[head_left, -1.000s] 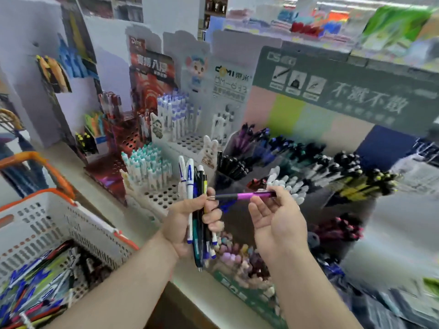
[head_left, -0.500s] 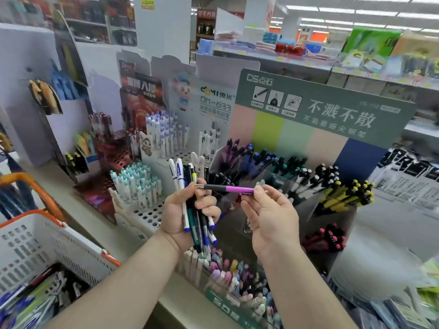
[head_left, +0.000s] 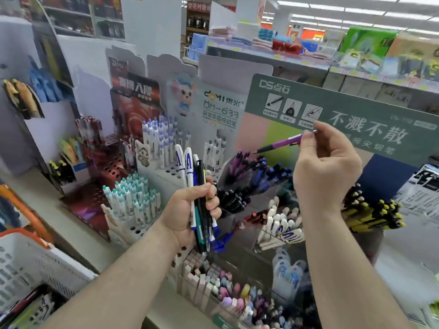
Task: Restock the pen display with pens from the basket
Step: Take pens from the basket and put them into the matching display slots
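We see background store shelving (head_left: 261, 53) stacked with folded towels (head_left: 240, 40) in pink and blue, and beside them green packaged goods (head_left: 370, 41). We note ceiling light strips (head_left: 356, 13) running overhead. At far left, a white card stand (head_left: 47, 119) carries blue and yellow items we cannot identify. Price tags (head_left: 351, 72) line the shelf edge; their print is too blurred to read.
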`<act>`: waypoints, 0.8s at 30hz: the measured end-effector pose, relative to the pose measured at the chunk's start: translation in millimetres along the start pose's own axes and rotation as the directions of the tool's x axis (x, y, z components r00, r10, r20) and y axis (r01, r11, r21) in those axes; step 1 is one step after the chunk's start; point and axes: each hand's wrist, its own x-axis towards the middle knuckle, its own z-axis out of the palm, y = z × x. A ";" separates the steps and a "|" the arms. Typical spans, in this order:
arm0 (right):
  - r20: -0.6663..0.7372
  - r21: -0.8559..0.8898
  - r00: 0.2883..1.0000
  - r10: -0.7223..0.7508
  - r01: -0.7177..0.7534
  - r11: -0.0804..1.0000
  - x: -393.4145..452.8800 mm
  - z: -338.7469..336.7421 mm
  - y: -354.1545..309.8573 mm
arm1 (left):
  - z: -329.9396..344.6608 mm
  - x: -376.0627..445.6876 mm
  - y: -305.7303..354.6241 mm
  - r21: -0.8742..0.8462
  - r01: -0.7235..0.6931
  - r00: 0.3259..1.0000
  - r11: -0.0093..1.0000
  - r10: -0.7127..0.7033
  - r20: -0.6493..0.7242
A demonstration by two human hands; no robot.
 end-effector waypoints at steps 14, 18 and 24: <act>0.448 -0.606 0.790 0.417 -0.075 0.792 20.6 71.0 8.7 | -16.6 -2.6 13.0 0.183 0.069 0.997 0.981 -0.073 0.016; 0.444 -0.688 0.736 0.511 -0.086 0.721 22.7 77.3 12.6 | -18.1 -3.0 12.0 0.192 0.083 0.995 0.978 -0.091 0.032; 0.460 -0.731 0.665 0.588 -0.092 0.676 31.1 79.4 9.9 | -20.9 -1.2 7.3 0.204 0.105 0.990 0.973 -0.122 0.073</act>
